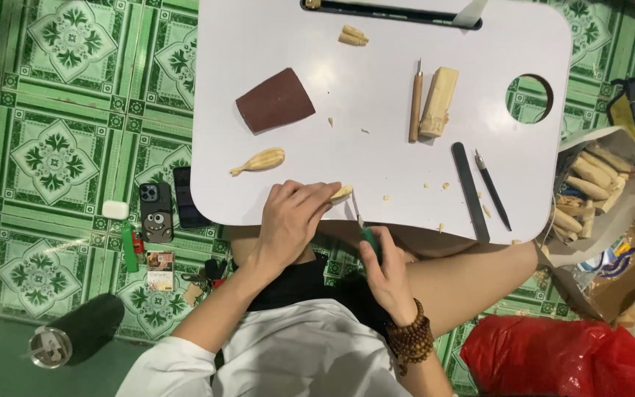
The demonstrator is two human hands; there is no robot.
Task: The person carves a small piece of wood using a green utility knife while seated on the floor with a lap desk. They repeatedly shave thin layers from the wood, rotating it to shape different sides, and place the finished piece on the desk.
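The left hand (288,220) grips a wood piece (341,192) whose tip pokes out to its right, and the right hand (385,265), just below-right, seemingly clasps a green-handled knife (362,224) angled up toward it.

The wood piece (341,192) is small, pale and rounded, mostly hidden in a closed fist, with only 1 blunt end poking out over the near edge of the white table. The knife (361,224) has a green handle and a thin blade pointing up toward that end.
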